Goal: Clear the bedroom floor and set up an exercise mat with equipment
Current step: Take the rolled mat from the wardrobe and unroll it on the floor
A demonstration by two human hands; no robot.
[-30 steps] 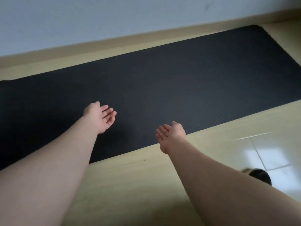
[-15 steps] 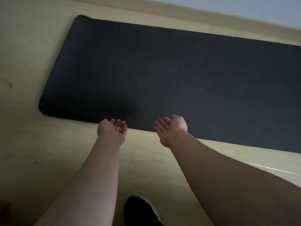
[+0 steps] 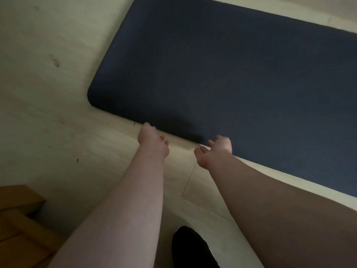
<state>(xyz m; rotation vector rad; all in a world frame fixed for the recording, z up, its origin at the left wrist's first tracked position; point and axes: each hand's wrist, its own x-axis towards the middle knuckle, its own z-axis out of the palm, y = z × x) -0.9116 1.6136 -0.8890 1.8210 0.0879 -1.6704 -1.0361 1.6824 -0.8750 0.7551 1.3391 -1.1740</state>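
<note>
Mat (image 3: 212,74) flat on floor (image 3: 48,93), far right; near edge just beside both hands. Left hand (image 3: 153,141), right hand (image 3: 214,151): fingers (image 3: 201,150) loosely curled, empty. Risk: one-sided tug skews or buckles mat; foot in black (image 3: 191,246) near, could catch edge.

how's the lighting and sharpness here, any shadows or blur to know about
Head view: dim, flat light, no glare; a dark shadow sits on the mat at its near edge, between the left hand and right hand. Head view: soft throughout, the mat's ribbing reads only toward the right; the wide lens seems to bow the mat's left edge.
</note>
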